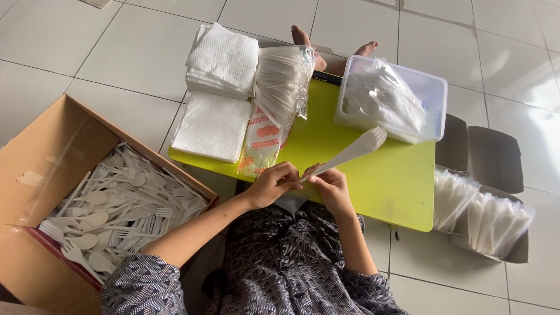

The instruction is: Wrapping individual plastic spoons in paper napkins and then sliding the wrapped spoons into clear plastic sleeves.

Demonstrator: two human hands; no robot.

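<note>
Both hands (pixel 303 185) around perhaps sleeved cutlery (pixel 350 153)

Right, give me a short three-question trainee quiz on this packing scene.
1. True or false: the spoon is held by both the left hand and the right hand.
2. Where does the cardboard box of loose white cutlery sit? A) on the green table B) on the floor at the person's left C) inside the clear tub
3. Fill in: the napkin stacks rest on the ____ table.

Key: 1 true; 2 B; 3 green.
</note>
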